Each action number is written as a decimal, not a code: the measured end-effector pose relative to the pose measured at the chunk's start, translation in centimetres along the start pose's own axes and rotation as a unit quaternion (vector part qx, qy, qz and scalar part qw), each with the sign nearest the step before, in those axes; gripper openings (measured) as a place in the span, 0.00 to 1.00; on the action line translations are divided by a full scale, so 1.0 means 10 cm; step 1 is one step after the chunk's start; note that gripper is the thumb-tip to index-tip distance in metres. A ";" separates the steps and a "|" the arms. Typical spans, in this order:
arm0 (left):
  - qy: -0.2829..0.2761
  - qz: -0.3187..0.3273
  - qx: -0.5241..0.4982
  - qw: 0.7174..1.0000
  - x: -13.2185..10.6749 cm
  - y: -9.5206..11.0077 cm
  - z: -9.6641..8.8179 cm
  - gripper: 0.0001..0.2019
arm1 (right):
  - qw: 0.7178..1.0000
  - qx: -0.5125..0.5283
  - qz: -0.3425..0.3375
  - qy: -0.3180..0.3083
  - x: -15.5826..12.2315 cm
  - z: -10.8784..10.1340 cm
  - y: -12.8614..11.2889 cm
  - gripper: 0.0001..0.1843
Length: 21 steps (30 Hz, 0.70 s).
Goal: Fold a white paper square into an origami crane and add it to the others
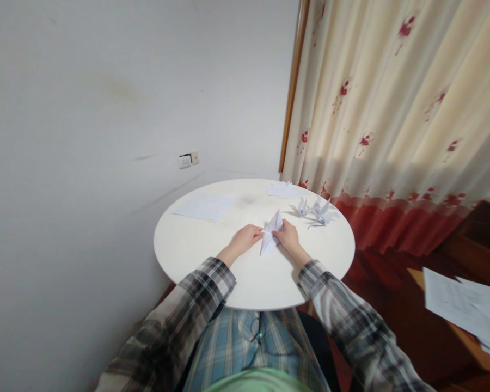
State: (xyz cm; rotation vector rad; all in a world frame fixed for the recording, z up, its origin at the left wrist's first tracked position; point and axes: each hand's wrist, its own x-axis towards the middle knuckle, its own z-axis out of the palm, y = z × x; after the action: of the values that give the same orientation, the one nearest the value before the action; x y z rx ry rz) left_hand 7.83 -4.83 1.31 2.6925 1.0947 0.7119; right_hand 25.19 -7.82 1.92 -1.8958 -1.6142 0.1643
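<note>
A partly folded white paper piece (pixel 271 232) lies at the middle of the round white table (pixel 196 250), its pointed tip aimed away from me. My left hand (pixel 245 238) pinches its left edge with closed fingers. My right hand (pixel 287 235) presses and grips its right edge, fingers curled. Both forearms in plaid sleeves rest on the table's near half.
Finished folded paper cranes (pixel 316 211) stand at the table's right back. A flat white sheet (pixel 204 207) lies at the left back and more loose paper (pixel 281 189) at the far edge. A flowered curtain (pixel 392 120) hangs to the right. Papers (pixel 461 307) lie on a brown surface at far right.
</note>
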 end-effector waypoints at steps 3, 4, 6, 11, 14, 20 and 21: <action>-0.012 0.004 0.001 1.000 -0.01 0.03 -0.05 0.12 | 1.000 0.001 0.001 0.002 -0.01 -0.01 -0.01 0.16; -0.016 0.011 0.007 1.000 -0.02 0.05 -0.06 0.12 | 1.000 0.002 0.000 0.003 -0.01 -0.01 -0.01 0.16; -0.022 0.025 0.027 0.999 -0.03 0.06 -0.08 0.12 | 1.000 0.004 0.001 0.004 -0.01 -0.01 -0.01 0.16; -0.041 0.052 0.083 0.994 -0.06 0.07 -0.04 0.16 | 1.000 0.013 0.009 0.002 0.00 0.00 0.00 0.15; -0.062 0.080 0.122 0.987 -0.11 0.10 -0.04 0.21 | 1.000 0.019 0.012 0.002 0.01 0.00 0.00 0.16; -0.079 0.092 0.168 0.978 -0.21 0.24 -0.14 0.23 | 1.000 0.019 0.018 -0.001 0.02 0.00 0.01 0.17; -0.076 0.098 0.169 0.978 -0.20 0.25 -0.15 0.22 | 1.000 0.018 0.020 -0.002 0.02 0.00 0.01 0.17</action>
State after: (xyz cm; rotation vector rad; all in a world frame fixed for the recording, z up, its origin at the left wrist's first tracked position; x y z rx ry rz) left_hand 7.40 -8.11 2.63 3.1130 1.0013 0.3598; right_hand 25.28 -7.59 1.92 -1.9019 -1.5670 0.2120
